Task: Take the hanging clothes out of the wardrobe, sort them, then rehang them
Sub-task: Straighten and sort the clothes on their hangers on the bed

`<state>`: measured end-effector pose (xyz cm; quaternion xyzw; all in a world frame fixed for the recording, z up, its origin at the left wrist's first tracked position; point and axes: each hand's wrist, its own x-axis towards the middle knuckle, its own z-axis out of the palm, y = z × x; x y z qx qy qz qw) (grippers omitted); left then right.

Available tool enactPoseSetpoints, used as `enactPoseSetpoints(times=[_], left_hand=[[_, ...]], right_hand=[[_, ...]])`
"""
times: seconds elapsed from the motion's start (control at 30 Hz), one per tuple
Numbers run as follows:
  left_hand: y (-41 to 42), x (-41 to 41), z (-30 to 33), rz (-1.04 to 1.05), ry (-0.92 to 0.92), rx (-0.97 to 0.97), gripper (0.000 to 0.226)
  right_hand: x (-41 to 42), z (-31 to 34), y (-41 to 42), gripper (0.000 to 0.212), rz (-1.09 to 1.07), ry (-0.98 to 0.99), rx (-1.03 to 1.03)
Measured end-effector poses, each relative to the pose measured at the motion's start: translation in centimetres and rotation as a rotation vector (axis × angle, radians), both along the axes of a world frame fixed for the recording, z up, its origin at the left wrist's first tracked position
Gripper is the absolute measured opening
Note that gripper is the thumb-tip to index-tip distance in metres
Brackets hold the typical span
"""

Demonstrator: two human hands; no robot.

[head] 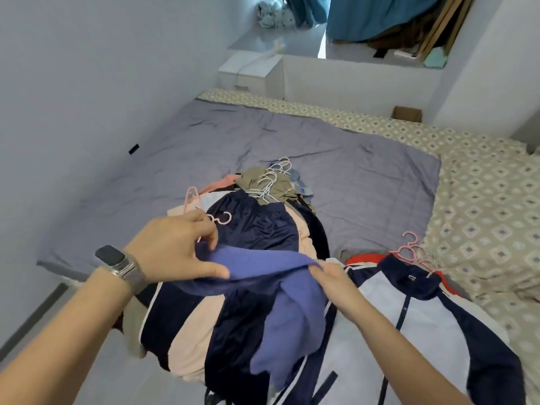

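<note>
I have the periwinkle-blue knit top (280, 290) stretched between both hands over the near edge of the bed (336, 171). My left hand (172, 249), watch (122, 266) on the wrist, pinches its upper edge at about 9 o'clock, thumb laid along the fabric and fingers curled over it. My right hand (333, 280) clenches the same edge at 3 o'clock. The rest of the top hangs down toward 6 o'clock over the big mixed pile (257, 229), which runs from 12 o'clock down to me: navy shorts, peach pieces, olive cloth, with a cluster of white hangers (270, 182) at its far end.

At 3 o'clock lies the second, smaller pile, a navy-and-white jacket (415, 305) on top, its pink hangers (410, 251) fanned out at the collar. I judge sorting is in hand, and most of the clothes are still unsorted.

The risks as I see them: a pink hanger hook (220, 219) sits just beside my left fingers and could catch the knit as I lift. I cannot tell whether a hanger is still inside the top; if so, a hard pull would stretch the neck. The trailing hem could also drag the slippery navy shorts off the pile.
</note>
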<state>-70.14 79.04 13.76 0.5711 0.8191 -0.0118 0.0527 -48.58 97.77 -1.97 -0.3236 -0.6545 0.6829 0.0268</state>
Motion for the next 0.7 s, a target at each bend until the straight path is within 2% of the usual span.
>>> enactPoseSetpoints(times=[0.07, 0.13, 0.23, 0.27, 0.33, 0.4, 0.47, 0.53, 0.63, 0.7], left_hand=[[-2.2, -2.8, -1.2, -0.089, 0.008, -0.112, 0.057], [-3.8, -5.9, -1.5, -0.114, -0.057, -0.124, 0.039], [-5.6, -11.2, -1.4, 0.016, -0.143, -0.056, 0.025], [-5.9, -12.6, -1.0, 0.053, -0.265, -0.035, 0.026], [-6.2, -14.0, -0.2, 0.110, -0.699, 0.030, 0.037], [-6.0, -14.1, 1.2, 0.187, -1.093, 0.163, 0.030], [-5.4, -14.2, 1.9, 0.192, -1.262, 0.280, 0.025], [-4.6, -14.7, 2.1, 0.190, -1.307, 0.327, 0.030], [-3.8, -15.3, 1.9, 0.211, -1.405, 0.359, 0.041], [-3.5, -15.1, 1.5, 0.244, -1.463, 0.404, 0.048]], right_hand=[[-1.7, 2.7, 1.1, 0.027, -0.060, 0.029, 0.064], [-3.6, 5.0, 1.0, 0.033, -0.024, 0.043, 0.150], [-7.1, 6.3, -0.5, 0.037, -0.078, 0.061, 0.264], [-8.5, 6.5, -1.1, 0.036, -0.138, 0.065, 0.318], [-11.4, 6.6, -2.3, 0.028, -0.281, 0.033, 0.461], [-14.5, 7.0, -4.5, 0.019, -0.385, 0.060, 0.578], [-17.0, 7.9, -7.8, 0.020, -0.411, 0.130, 0.545], [-18.7, 9.2, -11.3, 0.030, -0.287, 0.194, 0.428], [-20.0, 10.7, -15.2, 0.064, 0.009, 0.234, 0.231], [-20.4, 11.0, -16.7, 0.082, 0.042, 0.266, 0.163]])
